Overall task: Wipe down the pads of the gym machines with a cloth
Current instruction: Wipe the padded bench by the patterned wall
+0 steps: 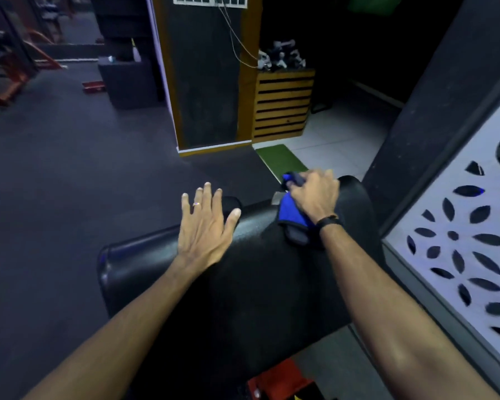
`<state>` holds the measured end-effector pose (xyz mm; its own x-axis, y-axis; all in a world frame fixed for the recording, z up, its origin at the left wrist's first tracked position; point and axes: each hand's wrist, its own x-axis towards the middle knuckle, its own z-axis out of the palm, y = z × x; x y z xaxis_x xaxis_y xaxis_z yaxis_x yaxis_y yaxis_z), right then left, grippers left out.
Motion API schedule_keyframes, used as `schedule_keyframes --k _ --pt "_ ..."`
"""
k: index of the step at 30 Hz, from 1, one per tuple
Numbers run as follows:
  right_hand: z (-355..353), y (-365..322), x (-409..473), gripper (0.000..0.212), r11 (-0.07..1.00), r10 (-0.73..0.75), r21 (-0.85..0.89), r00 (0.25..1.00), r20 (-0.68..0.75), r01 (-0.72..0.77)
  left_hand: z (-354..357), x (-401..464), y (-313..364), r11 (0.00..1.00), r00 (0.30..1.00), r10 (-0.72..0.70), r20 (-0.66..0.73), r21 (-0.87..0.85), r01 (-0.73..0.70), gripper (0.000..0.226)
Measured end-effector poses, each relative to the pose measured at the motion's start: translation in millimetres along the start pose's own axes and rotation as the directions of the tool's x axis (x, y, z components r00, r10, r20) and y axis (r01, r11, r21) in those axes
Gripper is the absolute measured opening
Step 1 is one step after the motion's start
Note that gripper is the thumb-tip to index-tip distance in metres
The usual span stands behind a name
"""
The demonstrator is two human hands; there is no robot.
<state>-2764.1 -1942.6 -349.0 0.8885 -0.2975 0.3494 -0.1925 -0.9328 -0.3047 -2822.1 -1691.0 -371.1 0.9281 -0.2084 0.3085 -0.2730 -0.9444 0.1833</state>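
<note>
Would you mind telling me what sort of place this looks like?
Most likely a gym: a black padded machine pad being wiped with a blue cloth, red metal equipment frames on dark flooring, and apparently dumbbells piled on a wooden cabinet.

Dim, bluish cast overall. Light is coming from the tiled doorway [338,140] and bouncing off the white panel [456,226] at right. Pad [243,284] is reading near-black, faint sheen on its left edge. Wide-angle bending is showing at edges; far background is looking soft.
</note>
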Motion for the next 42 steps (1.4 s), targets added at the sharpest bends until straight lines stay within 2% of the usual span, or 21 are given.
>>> schedule_keyframes --k 4,9,12,14,15,16,18,19,20,21,24,27,29,31,32,33,36,38,39,40,42 --pt "-12.7 76.5 33.4 0.042 0.979 0.202 -0.001 0.969 -0.139 -0.204 1.9 2.8 4.7 0.996 1.000 0.013 0.007 0.086 -0.014 0.085" --pt "1.5 102.6 25.7 0.046 0.884 0.448 0.260 0.861 -0.240 -0.388 4.8 5.9 2.1 0.993 0.999 0.027 0.017 0.115 -0.029 0.089" --pt "17.7 117.7 -13.0 0.051 0.805 0.559 0.391 0.790 -0.251 -0.446 7.1 4.3 0.2 0.986 0.994 0.105 0.004 0.128 -0.105 0.088" --pt "31.2 128.2 -50.6 0.056 0.774 0.601 0.429 0.756 -0.261 -0.467 4.8 2.5 2.4 0.963 0.973 0.229 -0.003 0.148 -0.226 0.087" --pt "39.2 132.9 -69.9 0.057 0.768 0.611 0.429 0.746 -0.266 -0.476 3.3 0.3 3.7 0.927 0.943 0.332 0.013 0.178 -0.329 0.087" --pt "46.2 138.4 -88.5 0.059 0.769 0.615 0.417 0.739 -0.274 -0.485 3.4 -2.4 5.8 0.856 0.880 0.473 0.044 0.215 -0.470 0.087" --pt "59.0 144.5 -120.9 0.060 0.772 0.622 0.388 0.725 -0.297 -0.504 7.7 -7.7 6.1 0.609 0.649 0.749 0.136 0.244 -0.755 0.083" --pt "64.5 147.4 -134.9 0.058 0.763 0.637 0.382 0.707 -0.307 -0.521 9.6 -8.9 6.1 0.492 0.529 0.830 0.175 0.216 -0.843 0.081" --pt "69.3 149.6 -148.2 0.054 0.748 0.658 0.382 0.686 -0.311 -0.543 11.7 -8.9 5.8 0.416 0.448 0.871 0.200 0.186 -0.890 0.080" --pt "73.6 151.0 -160.0 0.050 0.720 0.689 0.396 0.656 -0.309 -0.570 12.7 -8.1 5.4 0.385 0.414 0.885 0.213 0.166 -0.908 0.080" --pt "80.4 157.0 -172.8 0.045 0.570 0.816 0.487 0.524 -0.244 -0.661 13.4 -5.1 6.6 0.369 0.399 0.884 0.244 0.162 -0.915 0.079" --pt "84.0 169.4 -170.4 0.049 0.459 0.883 0.567 0.422 -0.205 -0.684 15.2 -3.5 9.9 0.367 0.401 0.880 0.256 0.171 -0.914 0.079" --pt "83.5 177.9 -171.1 0.056 0.276 0.951 0.690 0.293 -0.097 -0.669 16.0 -3.1 10.8 0.371 0.405 0.879 0.249 0.175 -0.912 0.079" --pt "87.0 177.7 -179.5 0.063 0.032 0.985 0.831 0.161 0.070 -0.556 16.6 -2.6 9.2 0.373 0.410 0.878 0.247 0.183 -0.910 0.079" --pt "90.6 171.5 -186.4 0.064 -0.043 0.980 0.877 0.150 0.130 -0.479 16.7 -2.4 8.2 0.369 0.408 0.878 0.250 0.190 -0.910 0.079" --pt "94.2 160.4 -195.8 0.065 -0.067 0.975 0.905 0.164 0.149 -0.420 16.8 -2.7 7.6 0.361 0.405 0.879 0.254 0.200 -0.911 0.079" --pt "102.3 103.0 -230.0 0.064 -0.065 0.968 0.946 0.211 0.137 -0.317 17.1 -2.2 6.5 0.356 0.406 0.875 0.264 0.217 -0.909 0.081" --pt "106.7 56.1 -263.1 0.062 -0.086 0.973 0.955 0.182 0.142 -0.285 17.7 -3.6 9.1 0.351 0.402 0.876 0.266 0.219 -0.910 0.081" --pt "106.2 31.4 -278.4 0.061 -0.048 0.973 0.952 0.201 0.113 -0.301 17.9 -4.0 8.0 0.355 0.406 0.876 0.259 0.221 -0.908 0.081" --pt "105.7 10.0 -292.5 0.064 0.006 0.965 0.952 0.251 0.074 -0.307 18.3 -5.3 8.2 0.355 0.405 0.879 0.253 0.222 -0.908 0.081" --pt "105.9 -6.4 -305.3 0.075 0.056 0.945 0.940 0.321 0.058 -0.335 18.7 -7.1 8.4 0.345 0.398 0.884 0.246 0.231 -0.910 0.081"
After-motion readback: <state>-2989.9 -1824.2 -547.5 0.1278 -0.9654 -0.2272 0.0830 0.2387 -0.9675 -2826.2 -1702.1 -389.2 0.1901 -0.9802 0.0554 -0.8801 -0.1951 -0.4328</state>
